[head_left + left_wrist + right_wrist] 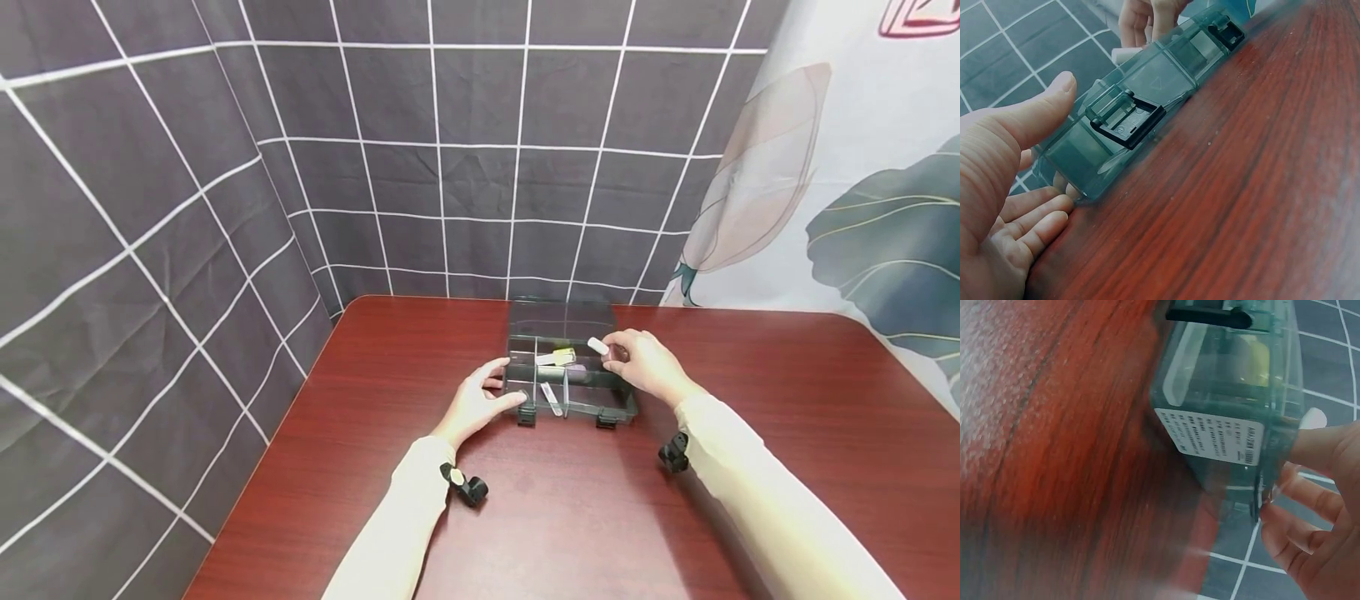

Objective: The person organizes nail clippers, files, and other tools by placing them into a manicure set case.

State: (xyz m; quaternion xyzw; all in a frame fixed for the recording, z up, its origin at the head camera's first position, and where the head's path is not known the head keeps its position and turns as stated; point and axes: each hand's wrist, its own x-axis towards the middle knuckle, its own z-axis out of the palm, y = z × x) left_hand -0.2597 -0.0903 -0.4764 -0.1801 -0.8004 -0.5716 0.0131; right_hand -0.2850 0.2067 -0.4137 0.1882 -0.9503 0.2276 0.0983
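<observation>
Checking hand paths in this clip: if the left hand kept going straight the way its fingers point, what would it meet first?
The left hand already touches the left end of the clear plastic box, so it would press into that wall at once, probably sliding the box along the table.

Table [570, 517]: reddish-brown wood grain
Organizer box [618, 407]: clear dark green, black latches
Backdrop cloth [187, 167]: dark grey, white grid

Reddish-brown wooden worktop [570, 517], glossy, grain running lengthwise. Behind and to the left, dark grey cloth backdrop [465, 150] with a white grid pattern, creased in places. At right, pale curtain [855, 208] printed with large green and beige leaves, hanging beside the worktop's far corner.
</observation>
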